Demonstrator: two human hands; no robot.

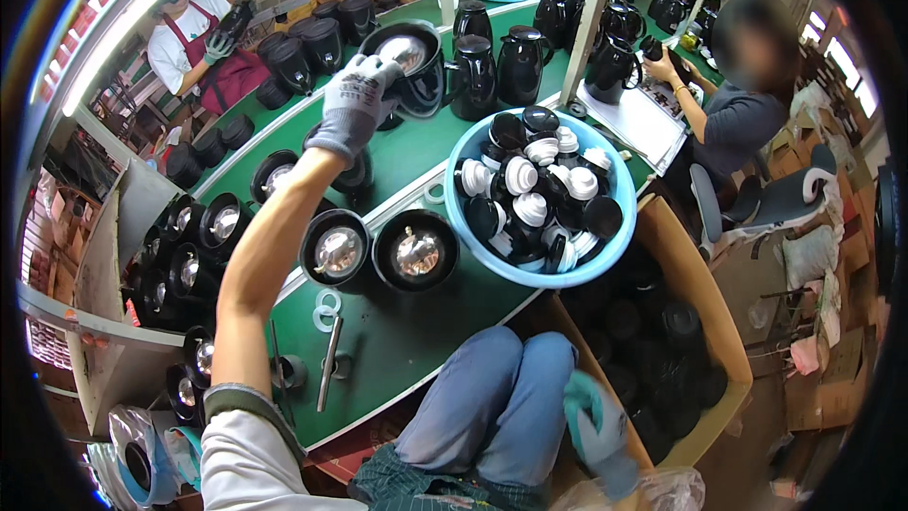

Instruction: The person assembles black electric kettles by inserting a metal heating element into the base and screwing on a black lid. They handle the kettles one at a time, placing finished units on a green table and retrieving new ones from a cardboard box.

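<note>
My left hand (352, 106), in a grey knitted glove, reaches over the green bench and grips a black vacuum jug body (430, 87) by its rim. The jug is tilted, and a shiny silver liner shows in its open end. Two more open black jug bodies (441, 274) with silver liners stand at the near side of the bench. My right hand (602, 435), in a grey and teal glove, is low beside my knee and the cardboard box; its fingers are blurred, and I see no object in it. Black and white lids (530, 209) fill a light blue basin (457, 244).
Finished-looking black jugs (519, 66) stand beyond the basin. More open bodies (225, 221) line the left. A metal rod (330, 364) and clear rings (326, 308) lie nearby. A cardboard box (724, 341) holds dark parts. Two people work across the bench and at right.
</note>
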